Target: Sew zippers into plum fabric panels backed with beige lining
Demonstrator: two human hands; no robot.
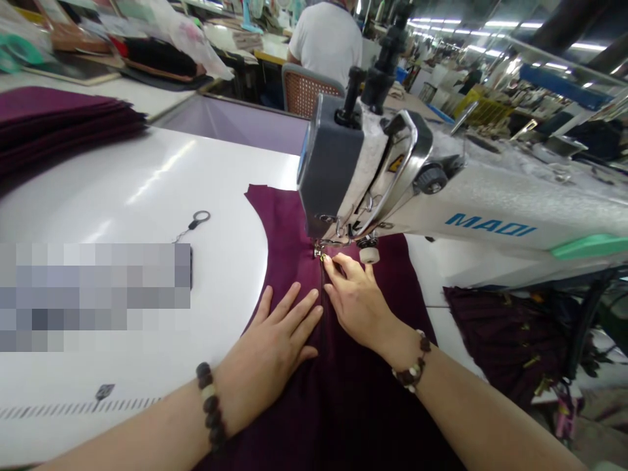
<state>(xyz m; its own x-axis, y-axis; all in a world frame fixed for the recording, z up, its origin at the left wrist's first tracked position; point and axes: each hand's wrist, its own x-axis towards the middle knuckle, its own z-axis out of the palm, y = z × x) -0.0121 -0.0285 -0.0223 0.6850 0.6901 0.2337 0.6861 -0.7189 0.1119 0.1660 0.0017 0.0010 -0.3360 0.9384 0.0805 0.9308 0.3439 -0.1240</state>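
Left hand (pixel 275 343) lay flat on the maroon cloth (pixel 284 222), fingers spread, gripping nothing; right hand (pixel 360 301) had fingertips bunched over the seam (pixel 324 333), just beside the presser foot (pixel 318 251), and from where I stood I couldn't tell whether they pinched or only pressed. Cloth lay on the white table (pixel 220 176), partly under the sewing machine (pixel 456 190).

Cloth (pixel 287 226) under sewing machine (pixel 331 170), fabric stack (pixel 59 124) left, chair (pixel 311 90) behind

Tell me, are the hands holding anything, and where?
The left hand lies flat on the maroon cloth, gripping nothing. The right hand touches it by the presser foot; any pinch is unclear.
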